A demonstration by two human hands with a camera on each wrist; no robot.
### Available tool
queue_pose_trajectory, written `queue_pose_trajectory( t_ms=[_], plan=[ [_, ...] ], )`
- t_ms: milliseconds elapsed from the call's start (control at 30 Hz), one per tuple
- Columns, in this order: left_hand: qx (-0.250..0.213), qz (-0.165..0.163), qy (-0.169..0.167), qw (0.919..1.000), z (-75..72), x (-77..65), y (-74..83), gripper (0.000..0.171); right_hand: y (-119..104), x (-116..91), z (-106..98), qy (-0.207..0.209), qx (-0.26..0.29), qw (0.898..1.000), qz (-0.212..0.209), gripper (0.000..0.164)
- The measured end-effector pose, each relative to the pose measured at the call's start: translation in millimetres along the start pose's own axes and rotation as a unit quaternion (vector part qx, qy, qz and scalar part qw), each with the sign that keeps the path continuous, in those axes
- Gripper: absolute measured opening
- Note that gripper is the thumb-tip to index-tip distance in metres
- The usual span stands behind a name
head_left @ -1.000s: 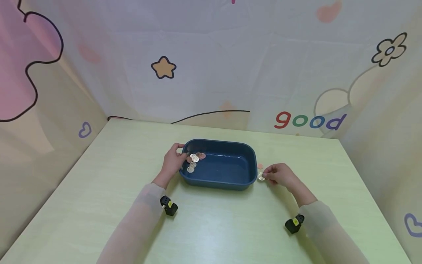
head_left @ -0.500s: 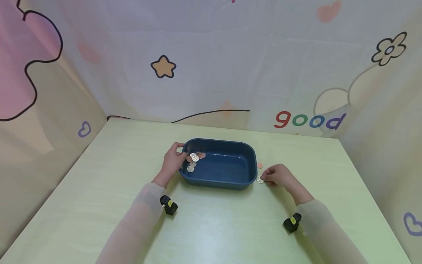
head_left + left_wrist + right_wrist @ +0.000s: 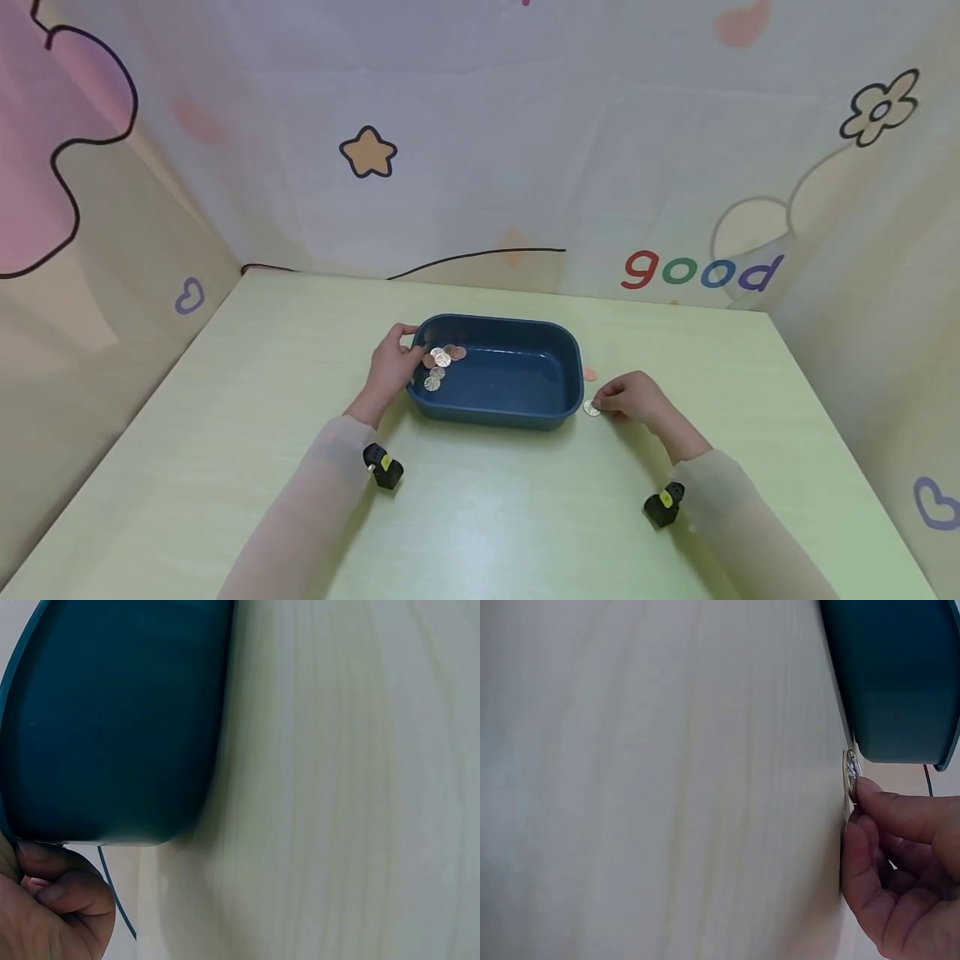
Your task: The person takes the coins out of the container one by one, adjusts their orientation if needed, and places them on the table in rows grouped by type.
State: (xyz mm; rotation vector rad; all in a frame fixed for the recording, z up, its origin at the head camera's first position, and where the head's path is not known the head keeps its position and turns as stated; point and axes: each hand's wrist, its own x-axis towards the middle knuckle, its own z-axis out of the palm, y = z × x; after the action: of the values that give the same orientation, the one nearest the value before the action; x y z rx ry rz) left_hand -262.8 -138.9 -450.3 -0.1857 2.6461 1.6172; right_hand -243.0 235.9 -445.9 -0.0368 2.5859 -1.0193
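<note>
A dark blue rectangular bin (image 3: 517,379) stands on the table, with several silver and copper coins (image 3: 442,361) at its left end. My left hand (image 3: 392,365) grips the bin's left rim, thumb over the edge. In the left wrist view, curled fingers (image 3: 75,889) show at the bin's end wall. Just off the bin's right side, my right hand (image 3: 636,397) pinches a shiny silver coin (image 3: 591,408) low at the table top. The right wrist view has the thumb on the coin's edge (image 3: 851,774), close to the bin's corner. A copper coin (image 3: 590,374) lies behind that hand.
The pale wood-grain table (image 3: 480,508) reaches back to a printed cloth backdrop (image 3: 480,167), which also hangs at both sides. Small black devices are strapped at the left wrist (image 3: 383,467) and the right wrist (image 3: 664,505).
My right hand has drawn the silver coin slightly toward the front and the bin's right corner, then held nearly still. The left hand and the bin have stayed put.
</note>
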Motion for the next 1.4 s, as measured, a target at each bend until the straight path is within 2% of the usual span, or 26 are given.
queue_pose_trajectory(
  t_ms=[233, 767, 867, 1200, 1400],
  plan=[
    [0.002, -0.008, -0.003, 1.0000, 0.3, 0.2, -2.5, 0.047, -0.6, 2.2, 1.9, -0.004, -0.015, 1.000, 0.009, 0.018],
    [0.003, 0.006, 0.005, 1.0000, 0.6, -0.4, -3.3, 0.045, -1.3, 4.4, 3.1, -0.001, -0.040, 0.999, -0.011, 0.013],
    [0.002, 0.004, 0.002, 1.0000, 0.9, 0.0, -1.8, 0.045, -1.5, 5.5, 2.1, -0.006, -0.038, 0.999, -0.002, 0.013],
    [0.008, 0.002, 0.007, 0.9999, 1.3, 0.1, -1.3, 0.045, -2.4, 0.9, -12.5, -0.075, 0.029, 0.997, 0.001, 0.028],
    [0.008, 0.000, 0.007, 0.9999, 2.2, 0.5, -2.1, 0.046, -5.9, 0.4, -21.5, -0.079, 0.020, 0.997, 0.000, 0.030]
  ],
)
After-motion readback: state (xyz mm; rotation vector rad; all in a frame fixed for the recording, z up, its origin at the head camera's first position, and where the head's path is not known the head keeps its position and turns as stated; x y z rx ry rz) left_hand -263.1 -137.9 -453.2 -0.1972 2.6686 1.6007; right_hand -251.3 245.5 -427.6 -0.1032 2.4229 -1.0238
